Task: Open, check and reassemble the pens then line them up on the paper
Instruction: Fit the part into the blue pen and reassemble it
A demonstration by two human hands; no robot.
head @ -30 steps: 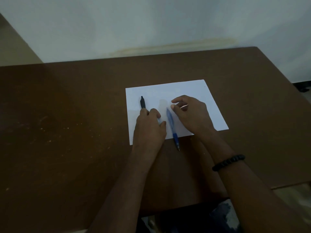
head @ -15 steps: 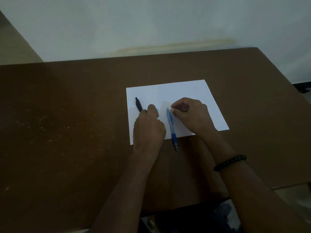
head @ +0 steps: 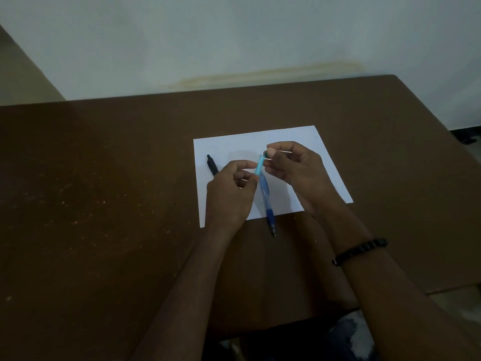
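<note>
A white sheet of paper (head: 286, 142) lies on the brown table (head: 104, 204). A blue pen (head: 266, 199) stands tilted over the paper's near edge, its dark tip pointing toward me. My left hand (head: 229, 194) pinches the pen's light-blue upper barrel. My right hand (head: 299, 170) pinches the pen's top end between thumb and forefinger. A black pen (head: 212, 164) lies on the left part of the paper, its near end hidden behind my left hand.
A pale wall (head: 234, 35) runs behind the table's far edge. The table's right edge (head: 426, 105) slants toward me. A black bead bracelet (head: 360, 250) sits on my right wrist.
My left hand has let go of the black pen and moved right onto the blue pen. Both hands have lifted the blue pen's upper end off the paper.
</note>
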